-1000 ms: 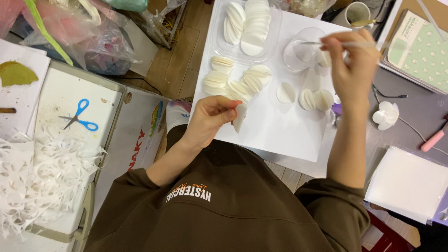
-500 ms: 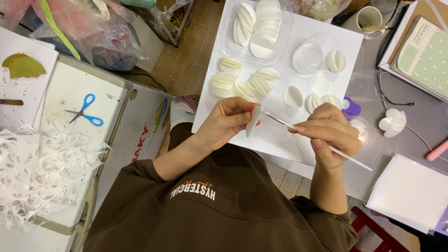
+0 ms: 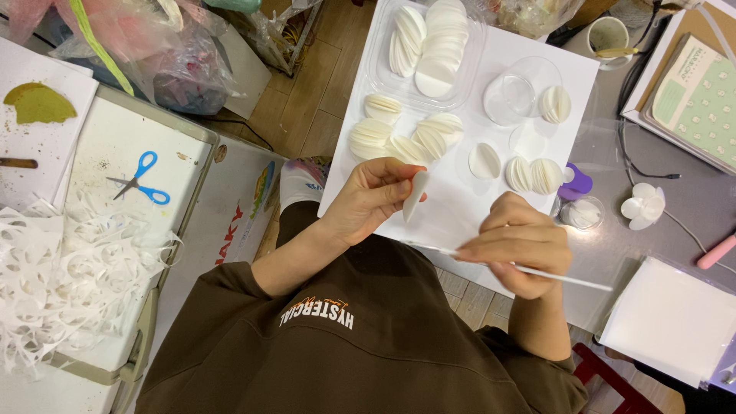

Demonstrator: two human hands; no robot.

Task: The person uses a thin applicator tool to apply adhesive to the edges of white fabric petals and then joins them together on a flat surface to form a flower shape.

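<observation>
The left hand (image 3: pixel 372 201) pinches a folded white petal (image 3: pixel 415 195) between thumb and fingertips, holding it upright over the near edge of the white board (image 3: pixel 460 207), probably so its edge faces the other hand. The right hand (image 3: pixel 515 244) is closed around a thin white stick (image 3: pixel 537 271), gripped pencil-like, the stick lying nearly level with its tip pointing left under the petal, close to it; whether it touches I cannot tell. Both hands work just above the lap, near the body, which likely steadies fine work. Finished folded petals (image 3: pixel 402 138) lie in loose groups on the board within reach, and flat discs are stacked in a clear tray (image 3: pixel 425 50) at its far end. A small clear dish (image 3: pixel 512 96) sits beside them. Blue scissors (image 3: pixel 142 178) and paper shreds (image 3: pixel 69 268) rest well apart on the left.
</observation>
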